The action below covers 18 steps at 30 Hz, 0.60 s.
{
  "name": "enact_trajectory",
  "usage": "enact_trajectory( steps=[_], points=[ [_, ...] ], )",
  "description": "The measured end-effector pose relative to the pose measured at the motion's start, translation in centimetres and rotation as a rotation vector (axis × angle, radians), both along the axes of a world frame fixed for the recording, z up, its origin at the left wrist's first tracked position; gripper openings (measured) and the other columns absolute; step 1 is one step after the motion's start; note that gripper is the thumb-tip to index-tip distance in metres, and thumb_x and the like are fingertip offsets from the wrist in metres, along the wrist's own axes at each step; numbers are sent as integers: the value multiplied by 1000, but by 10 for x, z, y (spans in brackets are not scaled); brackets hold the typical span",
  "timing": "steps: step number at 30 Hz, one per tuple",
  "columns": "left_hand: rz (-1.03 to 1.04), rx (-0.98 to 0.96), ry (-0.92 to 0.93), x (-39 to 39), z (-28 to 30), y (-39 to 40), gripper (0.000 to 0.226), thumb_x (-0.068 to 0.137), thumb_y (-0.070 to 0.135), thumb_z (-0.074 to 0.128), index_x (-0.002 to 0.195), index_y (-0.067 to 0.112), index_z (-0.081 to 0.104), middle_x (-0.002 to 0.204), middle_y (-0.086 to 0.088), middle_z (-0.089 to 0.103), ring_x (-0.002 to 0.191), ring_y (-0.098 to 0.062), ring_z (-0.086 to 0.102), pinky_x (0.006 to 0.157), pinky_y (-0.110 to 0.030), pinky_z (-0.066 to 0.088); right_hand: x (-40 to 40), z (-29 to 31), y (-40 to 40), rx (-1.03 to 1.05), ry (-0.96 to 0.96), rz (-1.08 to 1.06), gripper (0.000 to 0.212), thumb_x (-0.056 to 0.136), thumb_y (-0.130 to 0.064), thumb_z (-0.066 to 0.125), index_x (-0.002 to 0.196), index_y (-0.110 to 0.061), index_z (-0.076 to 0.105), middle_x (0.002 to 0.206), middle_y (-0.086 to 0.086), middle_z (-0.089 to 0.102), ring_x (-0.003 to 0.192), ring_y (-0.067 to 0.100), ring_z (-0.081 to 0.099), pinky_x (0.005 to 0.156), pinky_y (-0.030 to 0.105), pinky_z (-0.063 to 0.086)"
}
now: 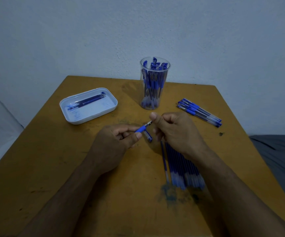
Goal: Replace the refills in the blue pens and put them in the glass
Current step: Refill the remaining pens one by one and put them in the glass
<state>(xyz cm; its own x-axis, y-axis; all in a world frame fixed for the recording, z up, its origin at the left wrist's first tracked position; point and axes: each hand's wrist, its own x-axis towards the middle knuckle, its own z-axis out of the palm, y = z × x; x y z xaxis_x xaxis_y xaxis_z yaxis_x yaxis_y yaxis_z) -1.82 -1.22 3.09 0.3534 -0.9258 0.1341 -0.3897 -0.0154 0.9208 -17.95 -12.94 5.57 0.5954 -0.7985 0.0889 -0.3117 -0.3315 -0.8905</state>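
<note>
My left hand [114,142] grips a blue pen [141,129] by its rubber grip, tip pointing up and right. The thumb and finger of my right hand [174,130] pinch the pen's metal tip [149,124]. A clear pen cap [147,136] lies on the table just below the pen. A tall clear glass [153,82] behind my hands holds several blue pens. Several capped blue pens [199,112] lie to the right. A bundle of blue refills [181,166] lies partly under my right forearm.
A white tray [88,115] at the left holds a few used refills [88,101]. The wooden table [52,168] has ink stains near the front middle. A grey cloth [278,151] lies beyond the table's right edge. A pale wall stands behind.
</note>
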Motion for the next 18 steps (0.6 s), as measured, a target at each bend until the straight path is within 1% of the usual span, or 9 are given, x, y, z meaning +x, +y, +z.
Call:
enact_trajectory(
  steps=[1,3,5,6,7,11,13,16,18],
  points=[
    [6,0,1,0,1,0,18,92,25,70,97,43,68,74,4,71,54,3,58,56,-11,45,0,0,0,-24,6,-4,49,95,-48,61,76,-4,71,65,7,70,51,6,57,54,21,45],
    [12,-3,-5,-1,3,0,20,92,24,69,95,44,67,74,6,71,54,4,58,55,-9,44,-2,1,0,29,-50,37,33,95,-41,65,89,-11,74,75,12,70,51,9,52,53,26,44],
    [6,-5,9,-2,3,1,19,92,22,70,97,41,68,73,5,71,53,5,57,54,-8,43,-3,4,-1,115,-107,107,13,95,-25,69,100,-14,73,77,11,65,50,9,47,48,22,42],
    [0,-5,26,-1,2,1,18,92,22,70,98,38,70,71,3,71,52,4,57,53,-9,43,-3,4,-1,118,-103,114,9,95,-21,69,98,-13,73,75,11,63,49,8,47,47,21,41],
    [-4,-4,36,-1,1,1,16,91,22,71,99,36,72,71,1,71,52,4,56,53,-9,43,-3,3,-1,94,-85,101,12,96,-22,69,93,-11,73,73,11,63,49,7,48,48,20,41],
    [9,-5,49,-1,0,0,16,91,22,72,98,37,72,72,-1,71,53,3,57,54,-10,43,1,-1,0,-63,17,1,55,96,-49,59,70,-1,68,60,4,66,47,3,51,51,17,41],
    [14,-10,58,0,0,0,16,90,23,71,97,37,72,72,0,71,54,2,57,54,-10,43,-1,-1,-1,-53,-3,34,50,96,-50,61,78,-3,71,69,6,68,51,3,51,54,19,42],
    [9,-3,47,1,-1,1,14,91,23,71,99,34,73,73,1,71,55,3,58,54,-9,43,-4,2,-2,2,-14,122,15,95,-30,69,95,-16,75,77,3,66,53,1,53,54,18,42],
    [-1,0,41,1,-2,0,14,91,21,71,102,29,75,72,0,71,56,2,58,55,-9,43,-3,0,-2,-34,20,105,20,96,-31,67,88,-15,74,73,0,67,53,3,54,53,23,44]
  ],
)
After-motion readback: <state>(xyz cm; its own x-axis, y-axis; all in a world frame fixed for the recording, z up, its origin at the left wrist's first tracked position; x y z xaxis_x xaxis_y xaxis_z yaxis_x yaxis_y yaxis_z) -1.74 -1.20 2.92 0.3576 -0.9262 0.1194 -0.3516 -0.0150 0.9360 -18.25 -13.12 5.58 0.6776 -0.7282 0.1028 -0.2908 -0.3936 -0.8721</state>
